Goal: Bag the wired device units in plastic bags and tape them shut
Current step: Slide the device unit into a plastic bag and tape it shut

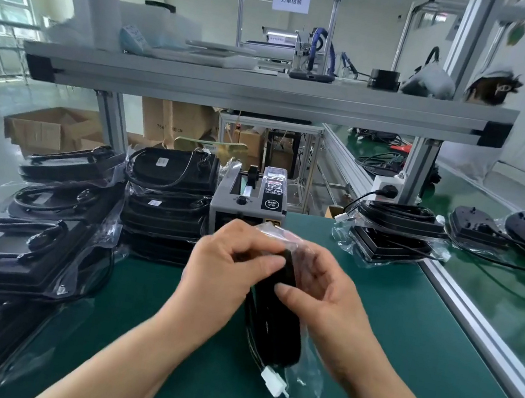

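Green bench | left hand, right hand: fingers pinch clear bag | black unit inside

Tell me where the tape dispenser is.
Head view, centre: the tape dispenser stands just beyond the left hand and right hand, right of the stacked bagged units.

left hand and right hand meet at centre, forearms converging, fingers curled, thumbs and fingertips pinching.
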`<state>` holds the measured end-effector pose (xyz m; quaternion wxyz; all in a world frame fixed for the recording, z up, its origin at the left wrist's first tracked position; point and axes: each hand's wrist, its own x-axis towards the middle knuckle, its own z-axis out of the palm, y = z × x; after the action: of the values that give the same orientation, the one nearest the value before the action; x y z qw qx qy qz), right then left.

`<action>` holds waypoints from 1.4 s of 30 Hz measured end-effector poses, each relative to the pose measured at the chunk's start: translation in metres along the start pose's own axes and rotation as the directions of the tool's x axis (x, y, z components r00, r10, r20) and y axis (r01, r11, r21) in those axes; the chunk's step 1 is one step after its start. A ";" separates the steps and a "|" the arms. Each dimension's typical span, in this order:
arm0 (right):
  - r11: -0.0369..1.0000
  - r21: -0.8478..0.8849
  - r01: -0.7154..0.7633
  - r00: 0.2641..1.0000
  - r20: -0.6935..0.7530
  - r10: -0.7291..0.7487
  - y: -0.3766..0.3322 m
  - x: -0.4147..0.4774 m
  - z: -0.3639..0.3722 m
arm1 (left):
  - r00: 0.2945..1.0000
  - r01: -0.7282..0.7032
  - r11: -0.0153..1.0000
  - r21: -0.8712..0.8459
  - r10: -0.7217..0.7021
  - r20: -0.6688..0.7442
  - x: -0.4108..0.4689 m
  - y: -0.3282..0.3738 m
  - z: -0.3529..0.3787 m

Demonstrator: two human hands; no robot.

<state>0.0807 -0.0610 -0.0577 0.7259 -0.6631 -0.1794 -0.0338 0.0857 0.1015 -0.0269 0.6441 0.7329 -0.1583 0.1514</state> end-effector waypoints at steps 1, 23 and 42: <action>1.000 0.021 0.009 1.000 0.016 -0.010 0.000 -0.006 0.000 | 0.999 -0.035 0.999 0.023 0.035 0.012 -0.007 0.003 0.001; 0.976 -0.216 -0.018 0.916 -0.395 -0.071 -0.026 -0.048 0.004 | 0.989 -0.107 0.993 0.052 0.101 0.106 -0.048 0.010 0.018; 0.993 0.085 -0.088 0.895 -0.431 0.116 -0.039 -0.055 0.006 | 0.989 -0.070 0.997 0.011 0.068 0.131 -0.042 0.015 0.019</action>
<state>0.0172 -0.0698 -0.0371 0.7689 -0.6240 0.0213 -0.1375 0.0421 0.0820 -0.0337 0.6210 0.7404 -0.2241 0.1265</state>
